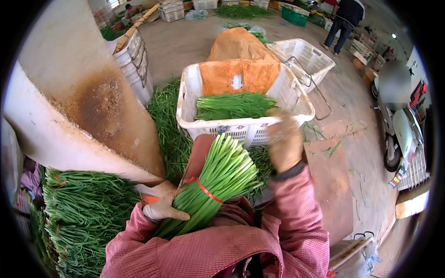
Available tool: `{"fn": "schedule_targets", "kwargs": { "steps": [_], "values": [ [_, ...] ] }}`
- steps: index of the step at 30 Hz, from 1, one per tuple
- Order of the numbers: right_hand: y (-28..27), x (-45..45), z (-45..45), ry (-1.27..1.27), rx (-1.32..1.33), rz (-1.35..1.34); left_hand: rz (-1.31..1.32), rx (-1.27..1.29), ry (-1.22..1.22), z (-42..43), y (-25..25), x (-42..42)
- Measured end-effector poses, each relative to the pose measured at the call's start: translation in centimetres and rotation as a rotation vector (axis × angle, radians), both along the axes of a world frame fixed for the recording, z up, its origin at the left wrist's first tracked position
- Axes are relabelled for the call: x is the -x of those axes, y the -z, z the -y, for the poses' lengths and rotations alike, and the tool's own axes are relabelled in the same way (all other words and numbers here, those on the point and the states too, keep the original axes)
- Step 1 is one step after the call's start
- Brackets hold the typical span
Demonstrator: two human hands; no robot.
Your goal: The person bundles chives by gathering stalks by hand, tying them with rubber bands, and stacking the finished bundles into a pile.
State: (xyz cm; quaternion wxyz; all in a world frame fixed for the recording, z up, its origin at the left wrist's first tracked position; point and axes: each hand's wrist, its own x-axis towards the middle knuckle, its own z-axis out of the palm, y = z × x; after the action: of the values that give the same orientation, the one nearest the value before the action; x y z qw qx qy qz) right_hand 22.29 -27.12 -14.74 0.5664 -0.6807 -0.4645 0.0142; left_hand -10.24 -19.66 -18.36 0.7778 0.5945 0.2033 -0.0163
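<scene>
My left hand (pixel 168 206), in a pale glove, grips a thick bunch of garlic chives (pixel 222 173) against my lap. A red band (pixel 204 189) goes round the middle of the bunch, and the whitish cut ends point up and away from me. My right hand (pixel 284 141), also gloved, is raised in front of the near right side of a white plastic crate (pixel 250 129). Motion smears its fingers, so whether it holds anything cannot be seen. More chives (pixel 236 105) lie inside the crate, beside an orange-brown cloth (pixel 241 76) draped over its far side.
Banded chive bunches (pixel 88 217) are stacked at my left, below a stained slanted wall panel (pixel 102 106). Loose greens (pixel 169 125) lie left of the crate. Another white crate (pixel 306 58) stands behind. A scooter (pixel 403 129) is at right; a person (pixel 345 23) stands far back.
</scene>
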Motion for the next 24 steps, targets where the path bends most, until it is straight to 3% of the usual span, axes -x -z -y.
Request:
{"fn": "schedule_targets", "kwargs": {
  "steps": [1, 2, 4, 6, 8, 10, 12, 13, 15, 16, 18, 20, 22, 24],
  "values": [
    [1.3, -3.1, 0.3, 0.181, 0.026, -0.01, 0.013, 0.008, -0.011, -0.2, 0.7, 0.5],
    [2.8, -6.9, 1.4, 0.484, 0.283, 0.583, 0.033, 0.009, -0.019, -0.4, 1.1, 0.8],
    [4.3, -6.2, 4.1, 0.545, 0.731, 0.517, 0.052, 0.053, -0.052, -0.8, 0.7, 0.7],
    [8.9, -4.1, 6.1, -0.143, 0.219, 0.125, 0.111, 0.084, -0.077, -1.0, -0.2, 0.3],
    [9.5, 0.8, 6.8, -0.49, 0.286, -0.752, 0.11, 0.078, -0.089, -1.2, -0.2, 0.2],
    [7.2, 4.9, 5.5, -0.812, 0.271, -0.943, 0.048, -0.024, -0.057, -1.7, -0.1, 0.0],
    [12.1, 8.2, 4.8, -0.988, 0.082, -1.32, 0.019, -0.034, -0.073, -1.4, -1.0, -0.6],
    [11.1, 9.4, 3.8, -0.985, 0.077, -1.313, 0.044, -0.016, -0.083, -1.3, -1.0, -0.6],
    [8.3, 10.8, 1.6, -1.022, -0.207, -1.627, 0.061, 0.021, -0.114, -1.1, -1.5, -0.7],
    [6.5, 10.6, 0.5, -0.844, -0.28, -1.617, 0.068, 0.011, -0.113, -1.4, -2.0, -0.8],
    [6.1, 8.3, -1.7, -0.803, -0.385, -1.718, 0.064, -0.122, -0.106, -2.7, -3.1, -1.0],
    [5.8, 5.8, -3.5, -0.659, -0.35, -1.589, 0.038, -0.133, -0.087, -4.0, -4.0, -1.0],
    [4.5, 4.2, -3.5, -0.47, -0.4, -1.19, 0.036, -0.329, -0.051, -5.3, -4.4, -1.1],
    [3.5, 3.4, -1.8, -0.352, -0.279, -0.804, 0.027, -0.342, -0.046, -5.9, -4.3, -1.5]
  ]
}}
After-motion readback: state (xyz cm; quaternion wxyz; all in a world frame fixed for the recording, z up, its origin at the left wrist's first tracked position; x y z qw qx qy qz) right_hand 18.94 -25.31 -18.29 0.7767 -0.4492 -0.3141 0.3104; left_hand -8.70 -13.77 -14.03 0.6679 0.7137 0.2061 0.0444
